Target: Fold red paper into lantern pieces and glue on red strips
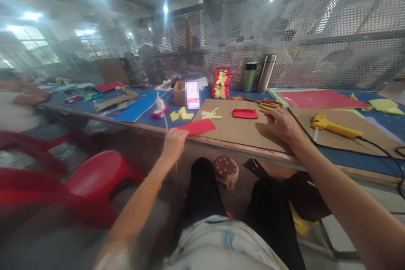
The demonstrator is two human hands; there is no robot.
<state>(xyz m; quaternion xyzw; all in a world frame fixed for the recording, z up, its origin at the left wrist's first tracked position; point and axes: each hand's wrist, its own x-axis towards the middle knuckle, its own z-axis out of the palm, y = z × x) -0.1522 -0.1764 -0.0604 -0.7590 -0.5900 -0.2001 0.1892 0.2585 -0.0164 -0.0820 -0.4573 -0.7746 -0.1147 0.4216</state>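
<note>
My left hand [174, 142] is closed at the table's front edge, its fingers gripping the end of a flat red paper strip [199, 127]. A white cable passes just beside these fingers. My right hand [280, 124] hovers over the cardboard sheet [230, 131], fingers bent and drawn together; anything between them is hidden. Close to its fingertips lie red-and-yellow-handled scissors [271, 104]. To its left sits a folded red paper piece [245, 114]. Yellow paper cut in a star-like shape [212, 114] rests on the cardboard, between both hands.
A yellow glue gun [337, 127] with a black cord lies at right. Behind stand a red-and-yellow paper piece [221, 83], a green flask [249, 76], a steel thermos [267, 74] and a small box [179, 93]. Red stools [95, 173] are at left, near another person [22, 103].
</note>
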